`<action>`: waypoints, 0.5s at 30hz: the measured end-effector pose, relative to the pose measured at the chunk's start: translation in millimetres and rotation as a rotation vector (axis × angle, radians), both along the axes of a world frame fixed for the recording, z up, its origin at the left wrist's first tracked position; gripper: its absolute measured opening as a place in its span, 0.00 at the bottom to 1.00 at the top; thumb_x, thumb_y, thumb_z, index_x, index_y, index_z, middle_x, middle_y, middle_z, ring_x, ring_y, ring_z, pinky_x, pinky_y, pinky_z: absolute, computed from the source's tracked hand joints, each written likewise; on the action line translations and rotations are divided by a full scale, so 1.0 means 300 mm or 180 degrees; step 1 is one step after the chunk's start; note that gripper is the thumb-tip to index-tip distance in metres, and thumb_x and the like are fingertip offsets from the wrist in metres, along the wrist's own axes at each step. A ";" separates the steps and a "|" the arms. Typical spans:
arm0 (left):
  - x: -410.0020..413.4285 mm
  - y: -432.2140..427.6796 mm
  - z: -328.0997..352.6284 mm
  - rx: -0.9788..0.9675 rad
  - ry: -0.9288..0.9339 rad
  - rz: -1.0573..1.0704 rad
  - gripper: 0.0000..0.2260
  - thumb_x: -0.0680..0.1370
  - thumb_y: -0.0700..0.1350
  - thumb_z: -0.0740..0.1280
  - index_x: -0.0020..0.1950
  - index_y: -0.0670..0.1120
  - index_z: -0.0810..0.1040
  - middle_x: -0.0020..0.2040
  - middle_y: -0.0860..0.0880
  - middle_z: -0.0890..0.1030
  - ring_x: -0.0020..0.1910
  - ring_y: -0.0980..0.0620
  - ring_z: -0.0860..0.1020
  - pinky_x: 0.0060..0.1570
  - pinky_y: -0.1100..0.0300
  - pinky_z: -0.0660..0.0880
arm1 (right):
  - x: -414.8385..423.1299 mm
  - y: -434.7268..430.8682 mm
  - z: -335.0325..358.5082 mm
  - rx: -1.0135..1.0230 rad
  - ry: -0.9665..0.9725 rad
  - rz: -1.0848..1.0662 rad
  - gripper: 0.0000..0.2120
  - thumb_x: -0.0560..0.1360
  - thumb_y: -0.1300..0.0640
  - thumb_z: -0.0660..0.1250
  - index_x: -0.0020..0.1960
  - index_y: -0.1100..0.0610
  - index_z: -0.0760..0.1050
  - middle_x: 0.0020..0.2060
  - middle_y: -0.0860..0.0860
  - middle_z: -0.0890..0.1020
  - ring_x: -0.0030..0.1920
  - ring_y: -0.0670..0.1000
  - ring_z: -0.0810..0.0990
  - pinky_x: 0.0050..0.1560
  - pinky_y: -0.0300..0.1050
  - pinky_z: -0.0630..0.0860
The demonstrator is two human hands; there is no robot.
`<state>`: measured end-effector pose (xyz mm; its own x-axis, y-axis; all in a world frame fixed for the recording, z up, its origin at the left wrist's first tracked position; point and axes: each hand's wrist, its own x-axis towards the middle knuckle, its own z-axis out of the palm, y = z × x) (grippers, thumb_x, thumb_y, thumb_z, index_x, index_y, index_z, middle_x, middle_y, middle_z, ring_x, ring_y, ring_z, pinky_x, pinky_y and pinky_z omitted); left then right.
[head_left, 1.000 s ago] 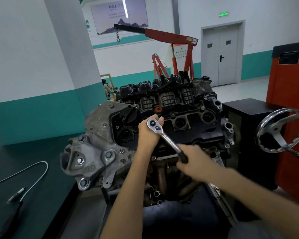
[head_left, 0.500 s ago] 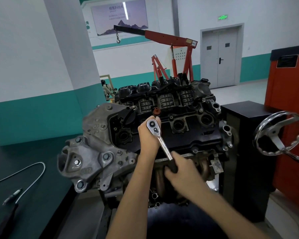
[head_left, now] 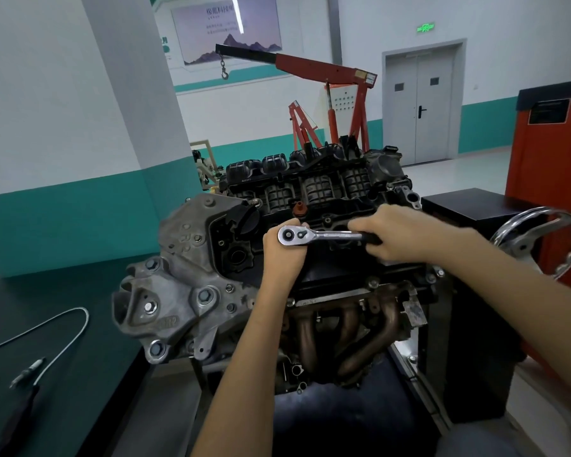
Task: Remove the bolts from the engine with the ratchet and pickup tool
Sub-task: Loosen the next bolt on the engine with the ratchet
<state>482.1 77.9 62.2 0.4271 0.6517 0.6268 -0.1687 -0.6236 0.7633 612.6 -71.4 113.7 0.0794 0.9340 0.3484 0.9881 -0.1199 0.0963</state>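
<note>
At frame centre, the left hand [head_left: 282, 255] cups the ratchet [head_left: 320, 235] head on the engine [head_left: 314, 192]; the right hand [head_left: 406, 235] grips its handle.

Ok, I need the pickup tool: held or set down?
Set down: the pickup tool lies on the dark bench; left hand and right hand hold the ratchet.

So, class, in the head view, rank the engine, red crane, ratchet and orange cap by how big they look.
1. engine
2. red crane (farther back, so its true size is unsure)
3. ratchet
4. orange cap
</note>
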 end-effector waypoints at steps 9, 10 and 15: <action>0.025 -0.036 -0.012 -0.0157 -0.0412 0.0152 0.22 0.79 0.32 0.63 0.32 0.49 0.55 0.29 0.52 0.56 0.30 0.58 0.54 0.30 0.65 0.53 | -0.409 0.046 -0.395 0.1163 0.3308 0.0104 0.09 0.71 0.64 0.64 0.39 0.53 0.67 0.27 0.51 0.74 0.24 0.47 0.72 0.27 0.37 0.70; 0.021 -0.032 -0.012 -0.0047 -0.0314 0.0175 0.22 0.79 0.33 0.63 0.32 0.48 0.55 0.29 0.52 0.56 0.29 0.58 0.55 0.29 0.66 0.54 | -0.437 0.058 -0.402 0.1206 0.3533 0.0185 0.08 0.71 0.65 0.63 0.41 0.53 0.68 0.27 0.52 0.74 0.23 0.47 0.72 0.26 0.40 0.71; -0.014 0.022 -0.005 0.0198 0.0251 -0.0022 0.23 0.77 0.36 0.65 0.30 0.49 0.55 0.26 0.55 0.57 0.28 0.57 0.56 0.29 0.62 0.55 | -0.269 -0.002 -0.303 0.0707 0.2435 0.0275 0.17 0.69 0.66 0.66 0.36 0.46 0.66 0.26 0.46 0.71 0.25 0.42 0.69 0.28 0.32 0.66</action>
<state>478.0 84.5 60.7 0.4811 0.6093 0.6303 -0.1142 -0.6693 0.7342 531.8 -72.2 22.9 0.3019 0.8629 0.4053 0.7773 0.0233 -0.6287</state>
